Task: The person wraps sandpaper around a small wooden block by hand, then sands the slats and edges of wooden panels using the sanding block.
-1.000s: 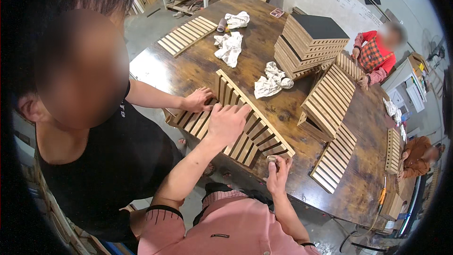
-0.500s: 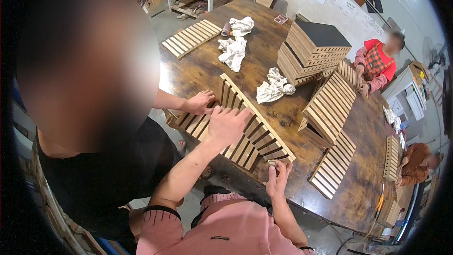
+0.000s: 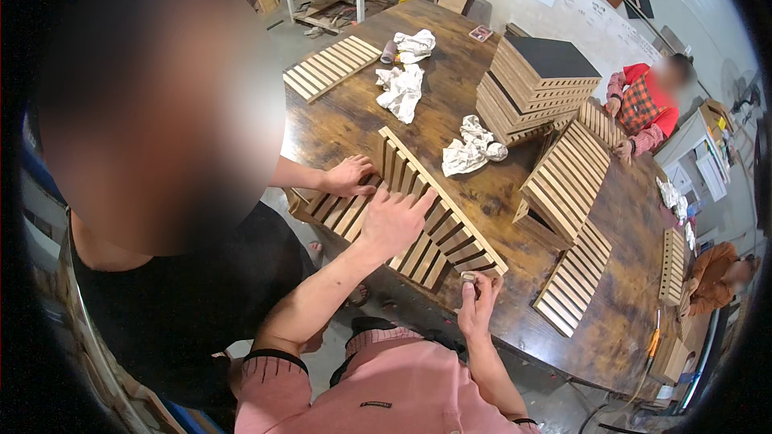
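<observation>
Two slatted wooden panels meet at an angle at the table's near edge. The upright panel leans over the lower slatted panel. My left hand lies over the slats where the panels meet, its fingers stretched out and pointing away from me. My right hand is closed at the near right end of the upright panel. Between its thumb and fingers is a small pale block-like piece, whose kind I cannot make out. A co-worker's hand rests on the slats just left of my left hand.
The brown wooden table bears crumpled white cloths, a stack of dark-topped wooden boxes, slatted panels leaning together and a flat slatted panel. A person in black stands close at left; two others work at the far right.
The whole view has shifted slightly. Both my hands stay at about the same spots on the slatted panels.
</observation>
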The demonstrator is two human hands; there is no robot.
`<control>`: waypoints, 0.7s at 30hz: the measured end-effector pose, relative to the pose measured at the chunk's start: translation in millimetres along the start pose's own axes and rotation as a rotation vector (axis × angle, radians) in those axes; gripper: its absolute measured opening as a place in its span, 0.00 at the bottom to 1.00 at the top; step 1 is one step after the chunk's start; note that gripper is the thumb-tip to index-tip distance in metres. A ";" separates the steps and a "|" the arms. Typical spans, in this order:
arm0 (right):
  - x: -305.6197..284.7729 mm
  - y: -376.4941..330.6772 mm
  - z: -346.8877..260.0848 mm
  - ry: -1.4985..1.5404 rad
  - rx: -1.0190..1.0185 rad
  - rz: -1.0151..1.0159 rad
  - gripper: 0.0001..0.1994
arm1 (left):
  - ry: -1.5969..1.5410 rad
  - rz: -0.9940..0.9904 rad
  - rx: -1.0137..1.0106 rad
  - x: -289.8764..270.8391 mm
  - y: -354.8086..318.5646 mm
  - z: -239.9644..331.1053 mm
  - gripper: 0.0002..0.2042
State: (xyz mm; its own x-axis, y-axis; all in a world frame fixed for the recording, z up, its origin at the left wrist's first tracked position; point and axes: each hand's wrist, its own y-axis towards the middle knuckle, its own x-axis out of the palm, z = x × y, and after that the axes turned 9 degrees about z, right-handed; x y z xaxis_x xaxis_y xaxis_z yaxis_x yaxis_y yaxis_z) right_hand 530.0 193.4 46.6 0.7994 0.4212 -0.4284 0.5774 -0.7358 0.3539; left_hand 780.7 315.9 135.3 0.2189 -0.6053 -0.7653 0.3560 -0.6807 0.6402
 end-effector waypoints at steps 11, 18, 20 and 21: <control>2.6 -1.0 1.3 0.046 0.015 0.026 0.12 | -0.018 -0.009 -0.012 -0.3 1.4 1.9 0.25; 2.1 0.1 0.2 0.047 0.000 0.023 0.11 | -0.019 0.011 -0.068 -0.6 -0.4 -1.4 0.24; 1.0 0.0 -1.5 0.052 0.008 0.017 0.11 | -0.007 0.014 -0.060 -1.6 -0.2 1.4 0.24; 0.7 -0.2 -2.1 0.055 0.017 0.013 0.11 | 0.000 0.011 -0.040 -2.3 0.1 4.9 0.24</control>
State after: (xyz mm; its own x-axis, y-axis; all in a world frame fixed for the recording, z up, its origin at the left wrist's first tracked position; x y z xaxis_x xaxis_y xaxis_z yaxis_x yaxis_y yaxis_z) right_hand 530.8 194.9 48.0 0.8148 0.4401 -0.3775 0.5647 -0.7499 0.3446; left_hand 775.7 315.3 137.5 0.2228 -0.6124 -0.7585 0.3900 -0.6571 0.6451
